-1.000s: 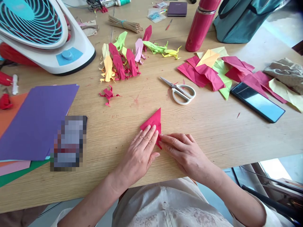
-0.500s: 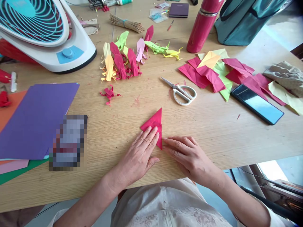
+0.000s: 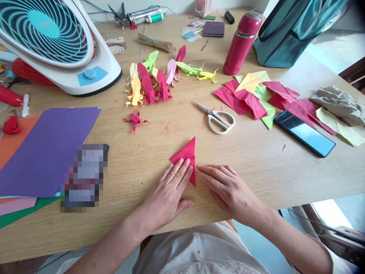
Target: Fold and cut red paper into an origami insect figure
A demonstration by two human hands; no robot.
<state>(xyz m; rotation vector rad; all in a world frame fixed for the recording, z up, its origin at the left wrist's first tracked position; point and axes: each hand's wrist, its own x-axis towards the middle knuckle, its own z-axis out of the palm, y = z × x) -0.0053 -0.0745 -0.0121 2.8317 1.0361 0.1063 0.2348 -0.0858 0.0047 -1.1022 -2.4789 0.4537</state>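
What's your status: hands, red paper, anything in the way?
Left hand resting partly on folded red paper. Right hand at its right edge, contact unclear. Scissors lie beyond the paper, not touching it.

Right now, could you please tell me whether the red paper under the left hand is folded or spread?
Folded: the red paper shows as a flat, straight-edged triangle, partly covered by the left hand.

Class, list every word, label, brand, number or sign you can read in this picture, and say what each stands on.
No text can be read.
White-and-green tube: any print is too small.
Dark purple booklet: any lettering is too small.
Pixelated item at left: blurred out.
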